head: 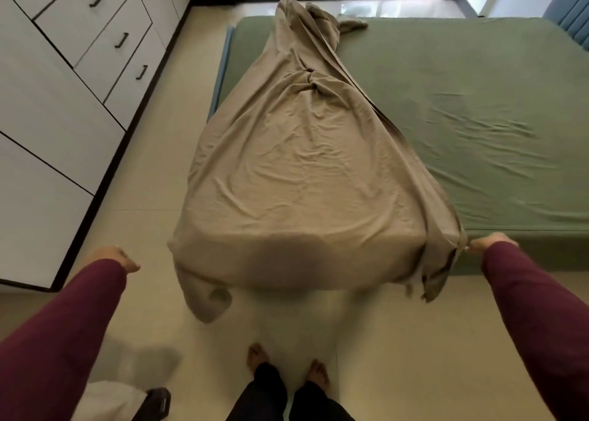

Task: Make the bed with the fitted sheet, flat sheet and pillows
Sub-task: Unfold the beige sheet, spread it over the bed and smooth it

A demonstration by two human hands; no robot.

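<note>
Tan flat sheet (299, 165) stretched between hands, right hand (487, 243) pinching edge

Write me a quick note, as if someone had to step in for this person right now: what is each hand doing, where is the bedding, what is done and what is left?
Right hand: pinches the bunched edge of the tan flat sheet at the bed's near edge.
Left hand: off the sheet, holding nothing, over the floor beside the drawers.
Done: the green fitted sheet is on the mattress.
The flat sheet lies in a narrow, twisted strip along the bed's left side, its near end hanging over the edge.
Left: spread and smooth the flat sheet, then add pillows; none are clearly in view.
</note>
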